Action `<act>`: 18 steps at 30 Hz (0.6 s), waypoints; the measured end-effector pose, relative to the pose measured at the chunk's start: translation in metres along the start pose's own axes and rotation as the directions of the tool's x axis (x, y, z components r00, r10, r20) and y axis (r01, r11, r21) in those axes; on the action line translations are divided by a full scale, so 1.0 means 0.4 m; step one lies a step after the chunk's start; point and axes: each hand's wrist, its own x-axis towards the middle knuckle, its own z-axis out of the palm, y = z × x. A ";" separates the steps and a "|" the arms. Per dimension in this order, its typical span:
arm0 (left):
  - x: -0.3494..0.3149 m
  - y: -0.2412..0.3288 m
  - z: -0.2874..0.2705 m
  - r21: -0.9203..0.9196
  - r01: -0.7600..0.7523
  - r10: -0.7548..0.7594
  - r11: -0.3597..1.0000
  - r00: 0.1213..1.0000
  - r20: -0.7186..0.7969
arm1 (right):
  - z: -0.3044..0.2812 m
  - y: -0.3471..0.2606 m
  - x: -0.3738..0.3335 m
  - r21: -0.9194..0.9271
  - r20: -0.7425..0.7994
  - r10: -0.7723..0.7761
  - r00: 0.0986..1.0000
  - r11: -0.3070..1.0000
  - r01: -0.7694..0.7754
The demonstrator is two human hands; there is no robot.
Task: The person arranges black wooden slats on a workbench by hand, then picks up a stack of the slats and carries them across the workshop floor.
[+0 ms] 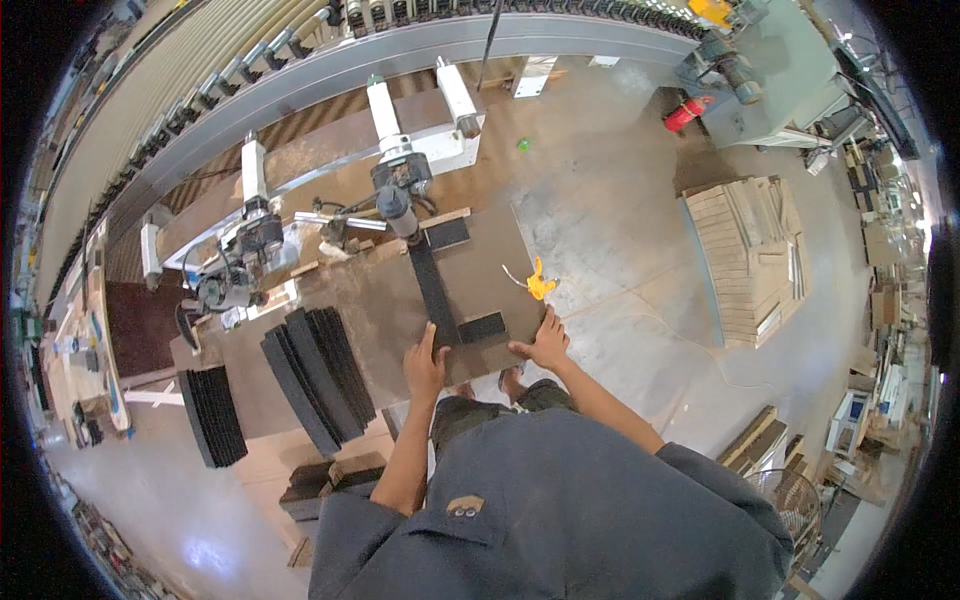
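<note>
On the brown work table [390, 285] a long black strip [433, 290] runs away from me, its far end beneath a grey cylindrical head of the machine [398, 212]. My left hand [426, 366] is at the near left of this strip, index finger stretched forward and thumb apart. By the table's right edge is my right hand [545, 343], fingers spread, thumb toward a short black piece [482, 328]. That piece lies beside the strip's near end. A second short black piece [447, 234] lies by the far end. Neither hand grips anything visible.
Stacks of black strips [318, 375] and shorter black pieces [212, 417] stand on the left. A yellow tool [540, 281] with a hose is at the right edge. Farther right are a pallet of wooden boards [745, 262] and a red fire extinguisher [687, 114].
</note>
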 end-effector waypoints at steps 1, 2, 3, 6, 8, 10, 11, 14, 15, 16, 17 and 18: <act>0.003 0.005 0.003 -0.005 -0.009 0.009 1.000 0.999 -0.033 | 0.000 0.004 0.001 -0.003 -0.014 -0.010 1.000 1.000 0.010; 0.001 0.011 0.002 -0.011 -0.019 0.018 1.000 0.998 -0.065 | 0.006 0.006 -0.001 -0.009 -0.033 0.003 0.999 1.000 -0.003; -0.001 0.015 0.003 -0.004 0.036 -0.036 0.999 0.999 -0.022 | 0.004 0.010 0.000 0.002 -0.019 -0.012 1.000 1.000 0.013; 0.000 0.019 0.011 -0.096 0.084 -0.087 0.992 0.996 -0.024 | 0.000 0.018 0.009 -0.105 0.036 0.032 0.999 0.994 -0.028; -0.016 0.015 0.019 -0.019 0.134 -0.134 0.991 0.991 -0.021 | -0.021 -0.007 0.002 -0.143 0.054 0.035 0.998 0.989 -0.027; -0.010 0.009 0.010 0.016 0.112 -0.111 0.994 0.991 -0.069 | -0.021 -0.023 0.003 -0.104 0.030 0.000 1.000 0.995 0.003; -0.007 0.007 0.017 0.008 0.091 -0.091 0.996 0.993 -0.070 | -0.017 -0.021 -0.007 -0.060 -0.005 -0.011 1.000 0.998 0.011; -0.004 0.013 -0.003 -0.013 0.103 -0.104 0.995 0.993 -0.062 | -0.014 -0.021 -0.012 -0.073 -0.008 -0.002 1.000 0.997 0.001; -0.003 0.017 -0.007 -0.007 0.128 -0.128 0.992 0.991 -0.045 | -0.009 -0.018 -0.010 -0.070 -0.008 -0.003 1.000 0.998 0.003; -0.003 0.013 -0.003 -0.017 0.130 -0.131 0.991 0.990 -0.054 | -0.006 -0.017 -0.012 -0.081 -0.014 -0.009 1.000 0.997 0.008; 0.000 0.007 0.002 -0.046 0.096 -0.099 0.994 0.992 -0.081 | -0.004 -0.014 -0.014 -0.083 -0.026 -0.011 1.000 0.996 0.008; 0.003 -0.002 0.001 -0.065 0.063 -0.070 0.996 0.991 -0.115 | -0.006 -0.027 -0.008 -0.081 -0.035 -0.020 0.999 0.997 0.017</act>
